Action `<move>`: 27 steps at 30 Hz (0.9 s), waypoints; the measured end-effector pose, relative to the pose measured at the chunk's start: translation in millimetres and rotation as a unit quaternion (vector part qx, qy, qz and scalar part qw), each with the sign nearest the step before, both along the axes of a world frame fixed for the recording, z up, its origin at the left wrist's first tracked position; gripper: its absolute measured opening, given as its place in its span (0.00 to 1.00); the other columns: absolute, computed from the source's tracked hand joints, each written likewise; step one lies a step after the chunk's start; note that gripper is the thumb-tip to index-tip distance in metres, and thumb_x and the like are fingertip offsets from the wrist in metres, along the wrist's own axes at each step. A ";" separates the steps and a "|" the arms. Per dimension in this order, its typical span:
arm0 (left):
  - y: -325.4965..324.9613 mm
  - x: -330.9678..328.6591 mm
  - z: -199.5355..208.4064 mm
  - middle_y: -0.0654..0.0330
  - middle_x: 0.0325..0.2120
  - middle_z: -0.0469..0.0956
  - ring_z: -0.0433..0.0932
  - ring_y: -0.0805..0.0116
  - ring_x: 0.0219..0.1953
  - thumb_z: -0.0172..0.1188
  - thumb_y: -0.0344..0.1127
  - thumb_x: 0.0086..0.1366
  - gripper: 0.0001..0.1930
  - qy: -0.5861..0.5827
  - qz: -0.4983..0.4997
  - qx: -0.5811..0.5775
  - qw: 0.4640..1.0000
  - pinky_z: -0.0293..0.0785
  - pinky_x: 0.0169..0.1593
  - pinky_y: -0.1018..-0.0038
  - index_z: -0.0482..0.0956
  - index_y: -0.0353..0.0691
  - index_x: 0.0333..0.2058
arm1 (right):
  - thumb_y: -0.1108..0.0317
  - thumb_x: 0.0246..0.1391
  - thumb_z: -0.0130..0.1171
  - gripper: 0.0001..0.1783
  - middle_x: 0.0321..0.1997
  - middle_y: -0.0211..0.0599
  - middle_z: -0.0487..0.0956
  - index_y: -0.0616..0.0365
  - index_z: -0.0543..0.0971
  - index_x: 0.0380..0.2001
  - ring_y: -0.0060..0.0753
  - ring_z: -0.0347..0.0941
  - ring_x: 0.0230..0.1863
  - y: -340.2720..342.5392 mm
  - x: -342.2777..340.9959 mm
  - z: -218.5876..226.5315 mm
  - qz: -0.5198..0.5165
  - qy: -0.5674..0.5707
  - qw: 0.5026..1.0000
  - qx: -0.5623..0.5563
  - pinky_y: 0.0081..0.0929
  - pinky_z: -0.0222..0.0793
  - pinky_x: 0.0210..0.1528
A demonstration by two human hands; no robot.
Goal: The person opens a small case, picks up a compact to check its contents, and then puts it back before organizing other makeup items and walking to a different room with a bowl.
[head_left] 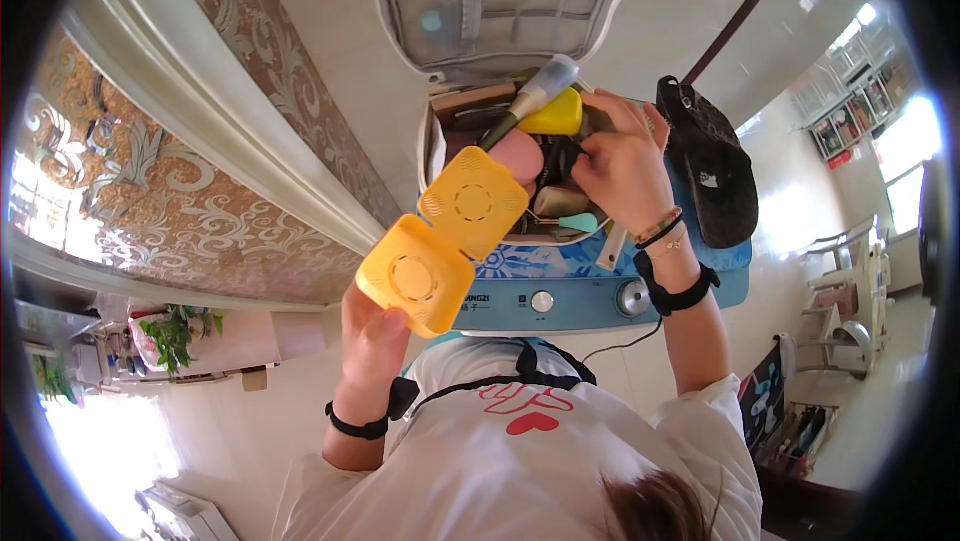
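Note:
My left hand (372,339) grips an unfolded yellow hinged case (415,276) by its lower half, and both halves show vent slots. My right hand (632,169) is over the right side of a white cosmetic bag (424,156), its fingers bent down beside a small black item (562,157). What those fingers pinch, if anything, is hidden. Inside the bag lie a round pink item (518,155), a brush with a clear cover (546,86), a bright yellow item (556,113), a beige piece (560,203) and a teal-tipped tool (577,222).
The bag's grey-lined lid (430,26) is folded back. The bag stands on a blue appliance with knobs (500,313). A dark cap (718,181) lies at its right edge. A patterned curtain (285,101) hangs to the left; chairs (850,291) stand far right.

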State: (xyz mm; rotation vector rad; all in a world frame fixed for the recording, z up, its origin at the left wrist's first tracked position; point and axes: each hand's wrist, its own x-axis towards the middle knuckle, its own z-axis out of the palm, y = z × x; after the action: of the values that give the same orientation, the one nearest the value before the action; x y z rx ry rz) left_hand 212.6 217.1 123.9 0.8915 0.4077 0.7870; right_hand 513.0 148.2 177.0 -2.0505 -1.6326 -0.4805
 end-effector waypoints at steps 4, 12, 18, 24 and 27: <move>2.4 -5.4 -1.5 0.53 0.55 0.68 0.70 0.58 0.57 0.66 0.48 0.52 0.41 0.019 0.020 0.013 1.000 0.69 0.58 0.62 0.59 0.34 0.59 | 0.75 0.40 0.59 0.06 0.44 0.40 0.79 0.67 0.81 0.24 0.34 0.79 0.38 -5.3 10.7 -2.1 -0.026 0.275 0.954 0.114 0.29 0.75 0.40; 8.7 -3.6 -3.1 0.54 0.56 0.67 0.68 0.55 0.59 0.62 0.47 0.56 0.37 -0.003 0.032 0.023 0.999 0.65 0.60 0.58 0.59 0.36 0.60 | 0.74 0.52 0.55 0.11 0.36 0.35 0.81 0.71 0.79 0.36 0.20 0.76 0.40 -13.4 28.7 -3.2 0.008 0.505 0.844 0.179 0.20 0.72 0.42; 13.4 3.2 0.4 0.54 0.57 0.67 0.67 0.57 0.59 0.61 0.47 0.56 0.37 -0.016 0.029 0.016 0.999 0.65 0.61 0.59 0.59 0.36 0.60 | 0.71 0.56 0.53 0.14 0.39 0.31 0.80 0.67 0.78 0.44 0.17 0.73 0.39 -17.1 37.5 -5.9 0.023 0.590 0.793 0.149 0.15 0.66 0.45; 24.1 8.2 3.5 0.54 0.57 0.67 0.67 0.58 0.60 0.59 0.46 0.57 0.36 -0.018 0.027 0.054 0.998 0.64 0.62 0.60 0.59 0.36 0.60 | 0.66 0.60 0.48 0.12 0.36 0.24 0.76 0.63 0.76 0.38 0.16 0.69 0.44 -7.2 49.1 21.8 0.004 0.480 0.867 0.132 0.19 0.66 0.46; 32.5 7.7 6.2 0.55 0.57 0.66 0.66 0.58 0.60 0.58 0.47 0.58 0.35 -0.027 0.050 0.069 0.996 0.63 0.62 0.60 0.59 0.36 0.60 | 0.65 0.61 0.48 0.13 0.41 0.28 0.74 0.62 0.74 0.41 0.19 0.69 0.45 20.2 70.4 34.6 0.083 0.559 0.802 0.191 0.23 0.68 0.49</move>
State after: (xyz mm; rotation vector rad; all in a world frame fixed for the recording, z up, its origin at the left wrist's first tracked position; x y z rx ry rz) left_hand 220.3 249.6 130.1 0.9829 0.3558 0.9389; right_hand 583.4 168.4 211.6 -1.3543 -0.8402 0.4113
